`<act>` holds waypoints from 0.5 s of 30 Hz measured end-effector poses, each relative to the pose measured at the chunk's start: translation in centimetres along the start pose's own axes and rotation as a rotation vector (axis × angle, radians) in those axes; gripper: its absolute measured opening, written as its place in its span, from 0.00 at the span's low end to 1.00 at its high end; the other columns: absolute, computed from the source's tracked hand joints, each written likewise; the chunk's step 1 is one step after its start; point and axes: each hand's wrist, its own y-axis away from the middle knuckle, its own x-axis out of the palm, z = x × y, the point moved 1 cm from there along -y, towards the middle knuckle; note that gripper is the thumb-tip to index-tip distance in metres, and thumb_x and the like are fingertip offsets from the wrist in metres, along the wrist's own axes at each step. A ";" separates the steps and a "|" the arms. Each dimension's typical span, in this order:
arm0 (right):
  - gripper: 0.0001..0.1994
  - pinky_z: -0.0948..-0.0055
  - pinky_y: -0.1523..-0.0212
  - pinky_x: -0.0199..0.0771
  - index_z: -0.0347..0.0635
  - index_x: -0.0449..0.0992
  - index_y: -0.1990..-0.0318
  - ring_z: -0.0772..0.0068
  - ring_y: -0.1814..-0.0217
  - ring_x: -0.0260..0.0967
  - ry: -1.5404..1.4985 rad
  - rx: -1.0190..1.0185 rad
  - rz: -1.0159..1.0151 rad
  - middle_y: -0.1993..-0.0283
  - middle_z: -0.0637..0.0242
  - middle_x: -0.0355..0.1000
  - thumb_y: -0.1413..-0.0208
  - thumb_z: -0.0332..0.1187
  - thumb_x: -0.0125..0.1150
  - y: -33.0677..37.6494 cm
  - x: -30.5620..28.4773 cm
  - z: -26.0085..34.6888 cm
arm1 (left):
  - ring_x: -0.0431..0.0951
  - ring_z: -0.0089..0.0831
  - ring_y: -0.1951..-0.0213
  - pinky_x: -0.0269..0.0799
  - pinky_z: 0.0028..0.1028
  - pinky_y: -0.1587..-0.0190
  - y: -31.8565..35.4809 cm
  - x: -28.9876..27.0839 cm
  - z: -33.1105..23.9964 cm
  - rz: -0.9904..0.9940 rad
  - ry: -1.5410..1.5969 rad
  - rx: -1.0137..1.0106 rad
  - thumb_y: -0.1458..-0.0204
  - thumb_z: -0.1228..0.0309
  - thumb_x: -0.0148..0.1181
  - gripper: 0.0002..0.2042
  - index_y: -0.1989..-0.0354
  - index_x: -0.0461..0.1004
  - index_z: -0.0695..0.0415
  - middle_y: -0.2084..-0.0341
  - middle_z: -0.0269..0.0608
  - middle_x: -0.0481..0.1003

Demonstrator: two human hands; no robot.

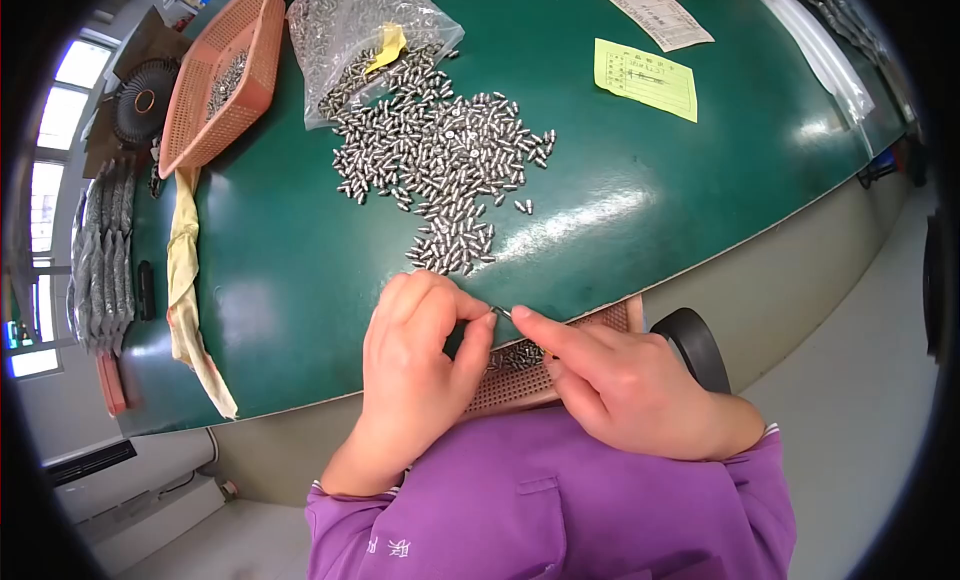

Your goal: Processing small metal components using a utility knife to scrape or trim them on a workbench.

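One small metal piece [494,310] sat at the near side of the tabletop [285,280], pinched in the left hand [408,345], whose thumb and fingertips were pressed together on it. The right hand [630,385] was curled around one slender rod [504,315] — mostly hidden, its tip at the piece, index finger stretched along it.

With that piece as the clock's centre and twelve at the far side, one heap of pointed silver metal parts [440,160], too many to count, spread between eleven and twelve; a couple lay just apart at half past twelve. One clear plastic bag [345,25], full of similar parts, opened onto the heap at eleven, one yellow slip [388,46] on it. Two perforated baskets showed: an orange basket [262,75] at ten, holding parts, and a pinkish basket [480,404] at six, below the tabletop edge, also with parts inside.

At nine lay one yellow cloth strip [183,255], one black marker [146,290] and overlapping grey packets [104,260].

Two papers lay at one o'clock: a yellow-green card [668,98], printed and handwritten, and beyond it a whitish form [655,15] with small print — too fine to read. Two white characters marked the purple garment [470,510] at six.
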 end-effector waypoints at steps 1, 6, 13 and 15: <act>0.29 0.60 0.52 0.72 0.42 0.70 0.34 0.65 0.65 0.77 -0.012 -0.022 -0.053 0.62 0.62 0.78 0.47 0.22 0.62 -0.1 0.0 0.0 | 0.73 0.42 0.67 0.69 0.37 0.64 0.0 0.1 0.0 0.001 0.010 0.001 0.57 0.81 0.69 0.08 0.73 0.73 0.58 0.73 0.40 0.72; 0.28 0.68 0.70 0.78 0.42 0.72 0.35 0.65 0.68 0.76 0.027 -0.038 -0.072 0.63 0.61 0.78 0.46 0.20 0.61 0.0 0.0 0.0 | 0.72 0.42 0.67 0.69 0.37 0.64 0.0 0.1 0.0 -0.014 0.038 -0.006 0.57 0.81 0.68 0.08 0.74 0.73 0.58 0.73 0.40 0.72; 0.29 0.68 0.70 0.77 0.42 0.71 0.34 0.64 0.69 0.75 0.092 -0.062 -0.010 0.64 0.63 0.76 0.47 0.20 0.60 -0.9 -1.2 0.8 | 0.72 0.42 0.68 0.68 0.37 0.64 -0.1 0.0 0.1 -0.002 0.040 -0.014 0.57 0.81 0.68 0.08 0.74 0.73 0.57 0.73 0.40 0.72; 0.29 0.67 0.69 0.77 0.43 0.71 0.35 0.63 0.68 0.75 0.120 -0.076 -0.010 0.64 0.64 0.76 0.47 0.20 0.60 -0.9 -1.2 0.8 | 0.72 0.42 0.68 0.68 0.37 0.64 -0.1 -0.1 0.1 0.001 0.038 -0.014 0.57 0.81 0.68 0.08 0.74 0.73 0.58 0.73 0.40 0.72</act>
